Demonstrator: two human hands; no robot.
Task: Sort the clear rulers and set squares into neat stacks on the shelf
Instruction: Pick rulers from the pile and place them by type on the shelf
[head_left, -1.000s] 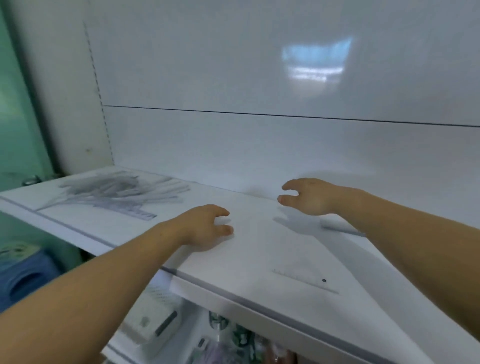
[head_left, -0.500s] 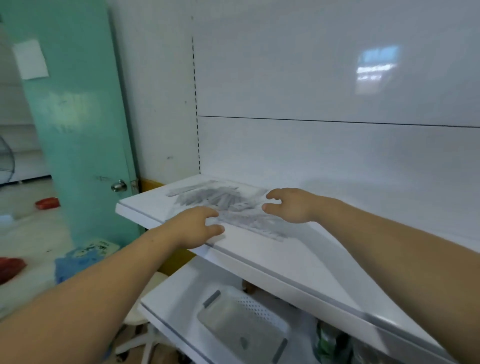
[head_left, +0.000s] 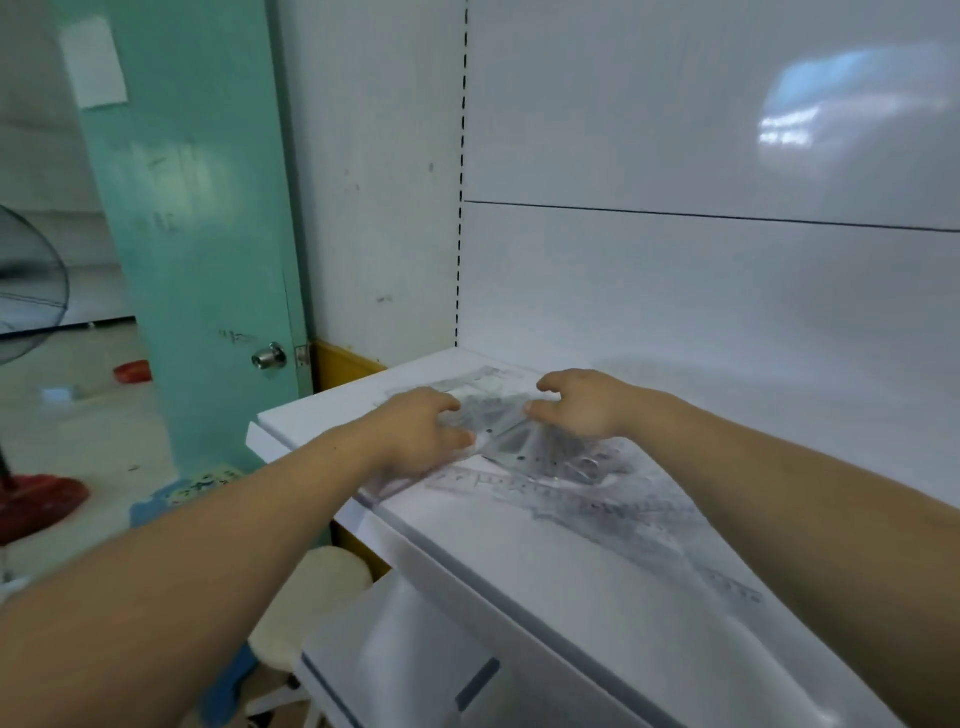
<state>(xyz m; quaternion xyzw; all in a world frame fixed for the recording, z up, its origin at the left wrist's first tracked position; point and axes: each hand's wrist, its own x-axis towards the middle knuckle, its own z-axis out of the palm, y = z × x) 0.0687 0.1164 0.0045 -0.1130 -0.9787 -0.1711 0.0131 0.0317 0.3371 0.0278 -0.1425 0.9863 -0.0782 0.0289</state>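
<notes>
A loose pile of clear rulers and set squares (head_left: 524, 447) lies on the left end of the white shelf (head_left: 519, 540). More clear rulers (head_left: 649, 519) trail from it to the right along the shelf. My left hand (head_left: 421, 431) rests on the pile's left side with curled fingers that touch the plastic. My right hand (head_left: 587, 410) rests on the pile's far right side, fingers bent down onto it. Whether either hand grips a piece is not clear.
The shelf's white back panel (head_left: 675, 312) rises right behind the pile. A lower shelf with a white basket (head_left: 447, 670) sits below. A teal door (head_left: 208, 260) with a knob stands to the left, a stool (head_left: 311, 597) below it, a fan (head_left: 26, 312) at far left.
My view has swung left and closer to the pile. Both hands have moved from the bare shelf onto the pile of rulers and set squares.
</notes>
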